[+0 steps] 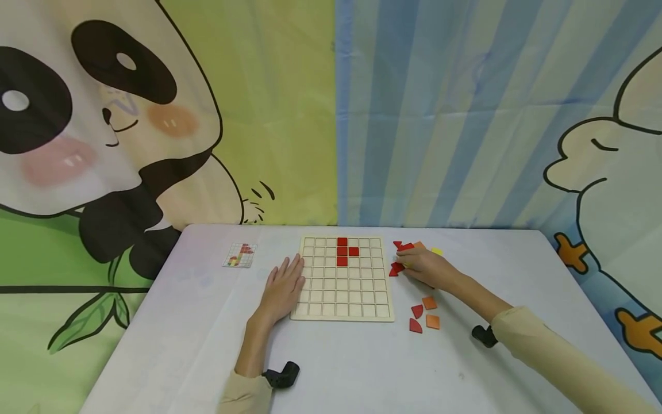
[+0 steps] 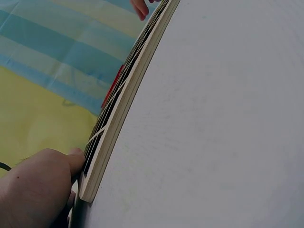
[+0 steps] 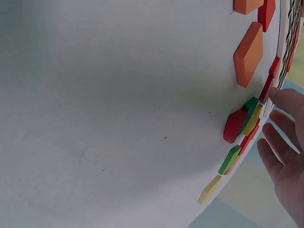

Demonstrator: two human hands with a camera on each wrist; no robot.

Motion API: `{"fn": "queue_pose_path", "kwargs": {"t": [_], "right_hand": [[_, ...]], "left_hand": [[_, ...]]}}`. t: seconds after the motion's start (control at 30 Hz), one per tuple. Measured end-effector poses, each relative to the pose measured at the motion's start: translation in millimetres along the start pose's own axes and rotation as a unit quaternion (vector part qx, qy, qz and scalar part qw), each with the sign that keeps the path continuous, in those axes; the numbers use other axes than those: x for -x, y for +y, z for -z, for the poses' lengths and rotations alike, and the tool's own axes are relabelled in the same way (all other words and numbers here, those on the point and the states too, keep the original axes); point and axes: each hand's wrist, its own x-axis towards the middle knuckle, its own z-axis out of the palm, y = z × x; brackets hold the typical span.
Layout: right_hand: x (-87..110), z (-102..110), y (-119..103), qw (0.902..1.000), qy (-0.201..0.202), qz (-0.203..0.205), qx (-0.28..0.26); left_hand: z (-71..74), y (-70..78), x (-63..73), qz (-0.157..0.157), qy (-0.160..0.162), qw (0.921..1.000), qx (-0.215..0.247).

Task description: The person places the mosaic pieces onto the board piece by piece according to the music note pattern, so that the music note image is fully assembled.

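Head: left hand [image 1: 281, 290], fingers straight, rests on left edge of pale wooden grid board [image 1: 359, 296] on white tabletop [image 1: 170, 345]; four red square tiles [image 1: 342, 251] sit in its far cells. Right hand [image 1: 429, 268] at loose red tiles [image 1: 397, 268] right of board. Left wrist: thumb at board edge. Right wrist: grip loose, fingers apart, thumb just beside a red piece [image 3: 267, 89].

left hand [image 1: 281, 289]: outstretched, back upward | right hand [image 1: 427, 268]: loosely curved
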Motion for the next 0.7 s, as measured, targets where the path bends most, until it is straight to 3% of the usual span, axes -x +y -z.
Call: {"fn": "queue_pose_path", "kwargs": {"t": [0.3, 0.5, 0.6, 0.7], "right_hand": [[-5.5, -9, 5, 1.0, -0.001, 0.006, -0.004], [-6.1, -6, 6, 0.9975, 0.057, 0.02, 0.038], [-9.8, -5, 1, 0.9971, 0.076, 0.006, 0.007], [-16.7, -5, -11, 0.9965, 0.068, 0.0, -0.048]], "left_hand": [[-1.2, -0.4, 0.9, -0.002, 0.0, 1.0, 0.002], [-0.1, 0.2, -0.6, -0.001, -0.001, 1.0, -0.001], [0.0, 0.0, -0.1, -0.001, 0.001, 1.0, -0.002], [0.3, 0.1, 0.9, 0.0, 0.001, 1.0, -0.002]]}}
